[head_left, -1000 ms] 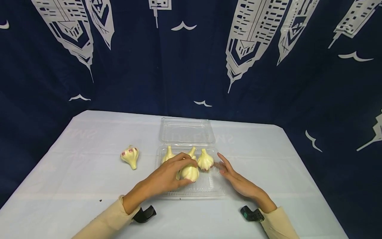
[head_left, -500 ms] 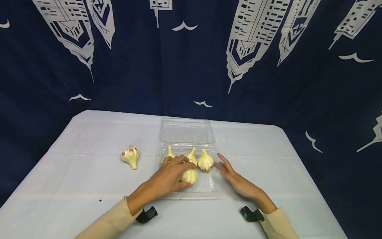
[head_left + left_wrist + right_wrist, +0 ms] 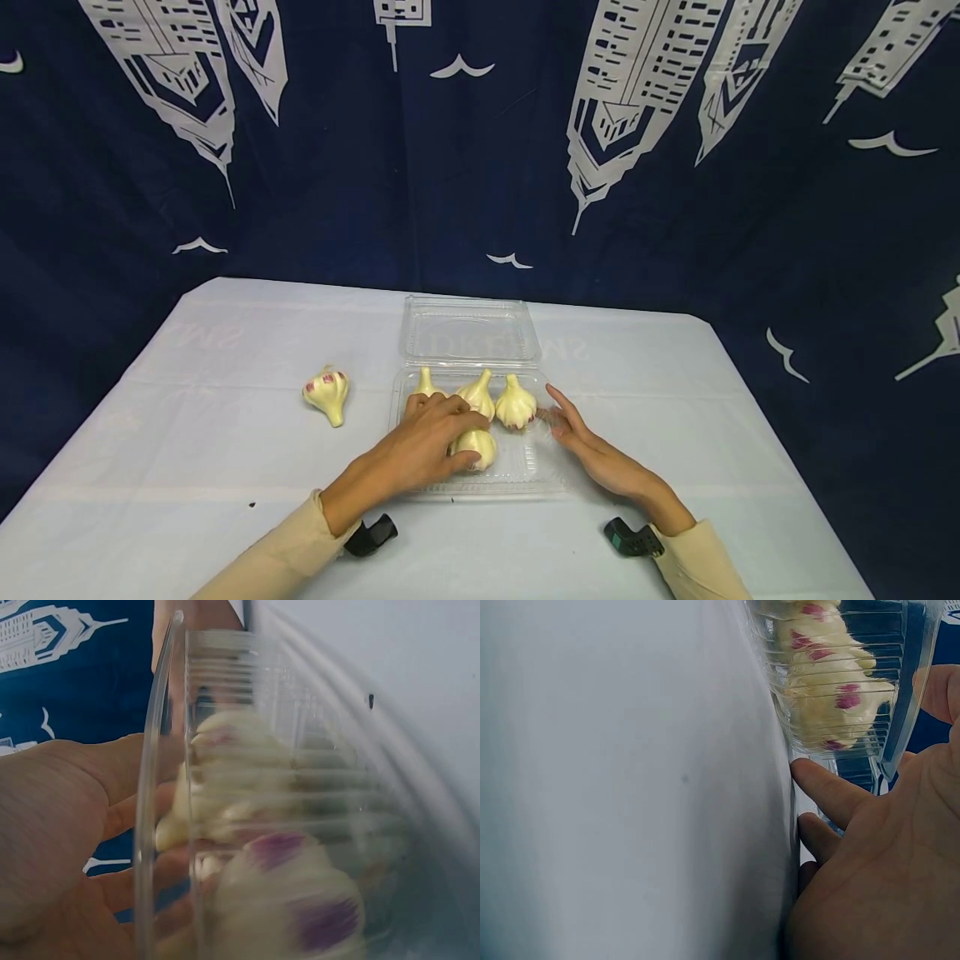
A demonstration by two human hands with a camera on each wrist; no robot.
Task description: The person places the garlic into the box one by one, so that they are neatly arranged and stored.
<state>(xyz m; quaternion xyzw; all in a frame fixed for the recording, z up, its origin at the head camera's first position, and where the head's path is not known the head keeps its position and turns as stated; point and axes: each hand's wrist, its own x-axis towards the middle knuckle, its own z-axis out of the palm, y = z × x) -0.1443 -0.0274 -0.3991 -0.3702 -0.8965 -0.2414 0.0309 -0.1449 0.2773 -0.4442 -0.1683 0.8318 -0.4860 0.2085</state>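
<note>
A transparent plastic clamshell box (image 3: 517, 475) lies unfolded, its lid (image 3: 472, 329) flat toward the back. Low inside the box, my left hand (image 3: 423, 442) grips a garlic bulb (image 3: 482, 448) between thumb and fingers. Behind it sit three more bulbs in a row: a left one (image 3: 425, 382) partly covered by that hand, a middle one (image 3: 480, 396) and a right one (image 3: 516, 404). Through the box wall, the left wrist view shows a purple-marked bulb (image 3: 277, 900). My right hand (image 3: 596, 454) rests beside the box's right wall, fingers extended along it.
Another garlic bulb (image 3: 327, 396) with reddish marks lies on the white tablecloth (image 3: 225, 433), left of the box. A small dark speck (image 3: 252, 504) shows at front left. A navy curtain (image 3: 337, 183) with pale building prints hangs behind the table.
My left hand has lowered the garlic bulb into the front of the box and drawn it slightly nearer, uncovering more of the middle bulb. The right hand has stayed in place.
</note>
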